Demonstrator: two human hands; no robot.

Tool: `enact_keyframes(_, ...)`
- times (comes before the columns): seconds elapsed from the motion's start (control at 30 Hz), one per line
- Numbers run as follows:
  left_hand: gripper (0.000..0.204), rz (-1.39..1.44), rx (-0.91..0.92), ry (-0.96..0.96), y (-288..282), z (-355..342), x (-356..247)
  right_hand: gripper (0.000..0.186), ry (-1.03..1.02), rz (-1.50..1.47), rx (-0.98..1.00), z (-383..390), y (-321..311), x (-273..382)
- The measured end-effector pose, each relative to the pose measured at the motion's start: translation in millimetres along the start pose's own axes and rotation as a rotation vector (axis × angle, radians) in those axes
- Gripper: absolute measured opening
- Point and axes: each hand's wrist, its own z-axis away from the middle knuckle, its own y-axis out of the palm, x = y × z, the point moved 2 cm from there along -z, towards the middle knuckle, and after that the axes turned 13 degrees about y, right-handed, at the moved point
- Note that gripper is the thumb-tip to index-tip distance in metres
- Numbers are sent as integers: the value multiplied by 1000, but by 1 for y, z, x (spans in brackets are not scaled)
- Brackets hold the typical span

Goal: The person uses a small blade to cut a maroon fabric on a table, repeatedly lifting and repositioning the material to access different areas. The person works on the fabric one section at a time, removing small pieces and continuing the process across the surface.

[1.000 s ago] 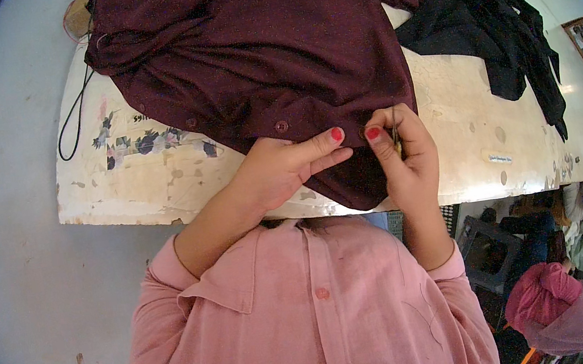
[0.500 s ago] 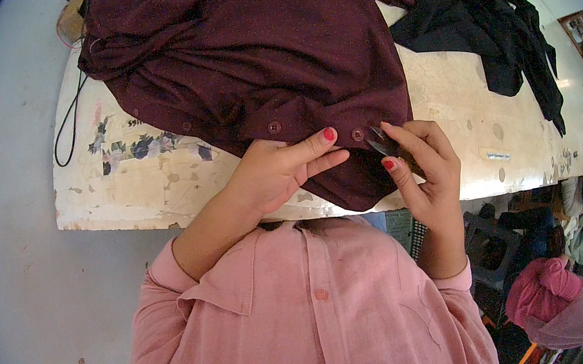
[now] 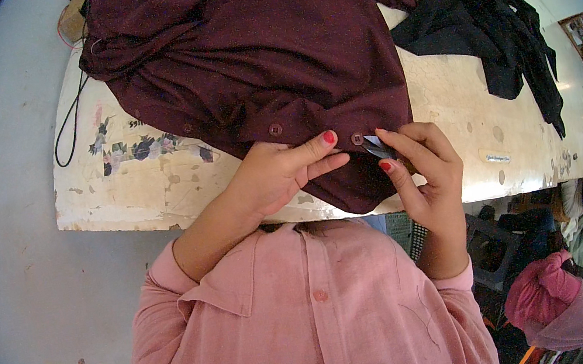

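Note:
A dark maroon buttoned garment [image 3: 267, 59] lies in folds over the table, its buttoned edge toward me. My left hand [image 3: 279, 176] grips that edge, thumb on top and fingers beneath the cloth. In my right hand [image 3: 427, 163], thread snips [image 3: 376, 146] are pinched between thumb and fingers. The blades point left, close beside a button [image 3: 357, 140] on the garment; whether they touch a thread is too small to tell. Another button [image 3: 275, 130] sits farther left along the same edge, above my left hand.
The worn, pale table [image 3: 459, 99] ends just in front of me. Black cloth [image 3: 464, 31] hangs across its far right side. A black cord loop [image 3: 69, 135] lies at the left. On the lower right, a person in pink [image 3: 553, 294] is near piles of cloth.
The snips have turned slightly in my right hand, and their blades have come a little nearer the cloth below the button. My left hand has barely moved.

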Motion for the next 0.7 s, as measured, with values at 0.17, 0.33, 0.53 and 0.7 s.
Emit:
enact_keyframes(0.17, 37, -16, 3, 21, -2, 0, 3, 31, -33, -11, 19, -3, 0, 2)
enact_keyframes(0.33, 37, 9, 0, 16, 0, 0, 2, 32, -71, 4, 29, -5, 2, 3)
enact_keyframes(0.53, 23, 76, 24, -12, -3, 1, 1, 37, -104, -103, -15, -11, 9, -3)
enact_keyframes(0.7, 23, -1020, 544, -82, 6, 7, -26, 29, 93, -295, -47, -9, 26, -45)
